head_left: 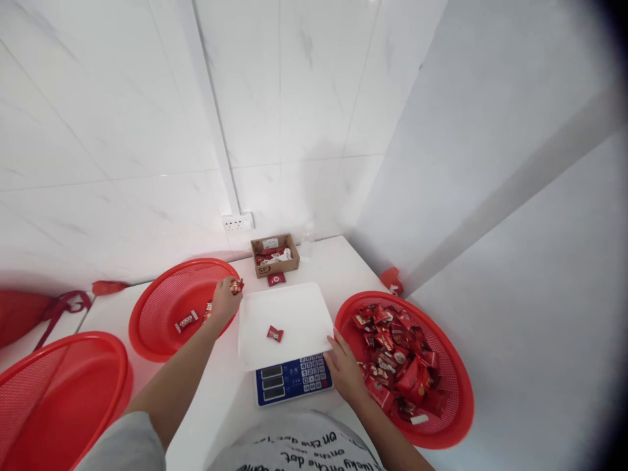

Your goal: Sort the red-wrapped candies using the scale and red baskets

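Left hand (pixel 226 299) pinching candy (pixel 237 286), just left of tray (pixel 299 311), far corner. Right hand (pixel 345 369) gripping tray, near right corner. Second candy (pixel 275 333) on tray. Scale (pixel 282 383) under tray; basket (pixel 456 412) right of it; box (pixel 279 267) behind.

White wall socket (pixel 238 224), trunking (pixel 214 108) rising above it, grey-veined wall tiles (pixel 324 85), red bag (pixel 22 317) far left
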`<state>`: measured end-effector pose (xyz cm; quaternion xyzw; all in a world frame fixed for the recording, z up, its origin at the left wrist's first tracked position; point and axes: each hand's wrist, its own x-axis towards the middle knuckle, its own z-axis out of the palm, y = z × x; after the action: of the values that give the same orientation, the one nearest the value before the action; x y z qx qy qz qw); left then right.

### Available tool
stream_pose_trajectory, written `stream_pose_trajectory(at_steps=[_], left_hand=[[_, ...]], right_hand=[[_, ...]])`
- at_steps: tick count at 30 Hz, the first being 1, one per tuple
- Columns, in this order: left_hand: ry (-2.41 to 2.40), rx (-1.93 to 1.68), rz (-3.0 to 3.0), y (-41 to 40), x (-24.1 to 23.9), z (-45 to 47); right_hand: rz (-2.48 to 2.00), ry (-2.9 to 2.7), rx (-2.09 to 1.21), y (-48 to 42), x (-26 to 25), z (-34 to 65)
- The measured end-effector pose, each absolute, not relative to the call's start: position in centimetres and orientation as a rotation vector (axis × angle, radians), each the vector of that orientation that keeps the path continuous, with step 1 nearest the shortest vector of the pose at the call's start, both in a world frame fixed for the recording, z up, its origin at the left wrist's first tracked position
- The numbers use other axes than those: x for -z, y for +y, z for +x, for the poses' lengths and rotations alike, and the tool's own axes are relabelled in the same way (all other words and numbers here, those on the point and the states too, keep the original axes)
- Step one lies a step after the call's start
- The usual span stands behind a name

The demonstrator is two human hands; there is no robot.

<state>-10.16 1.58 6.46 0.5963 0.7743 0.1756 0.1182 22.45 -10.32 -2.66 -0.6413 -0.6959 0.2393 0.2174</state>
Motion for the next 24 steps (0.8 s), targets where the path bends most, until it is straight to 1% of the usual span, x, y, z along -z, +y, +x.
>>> stream_pose_trajectory(at_steps=[2,4,10,13,18,24], left_hand=[[2.287,-0.496,1.782,0.7,-6.5,-11.5],[2.208,-0.446,1.884,-0.6,-5.9,-11.3],[1.562,-0.183,2.225,-5.3,-2.4,-4.7],[1.441,-0.137,2.256,-6.3,-1.3,-2.4],[1.513,-0.200,2.253,-5.9,-1.5,-2.6],[1.905,-0.401,2.141,-4.0,-3.7,-8.1]], right_hand=[[-1.775,-1.927,-0.661,-10.3,2.7,22.5],[-1.771,-1.927,-0.655,-10.3,2.7,22.5],[-1.752,-1.913,-0.643,-10.3,3.2,22.6],[-1.745,-1.914,-0.634,-10.3,3.2,22.6],[-1.771,-1.925,-0.645,-10.3,3.1,22.6],[-1.726,-1.830,-0.686,-10.2,3.6,22.5]])
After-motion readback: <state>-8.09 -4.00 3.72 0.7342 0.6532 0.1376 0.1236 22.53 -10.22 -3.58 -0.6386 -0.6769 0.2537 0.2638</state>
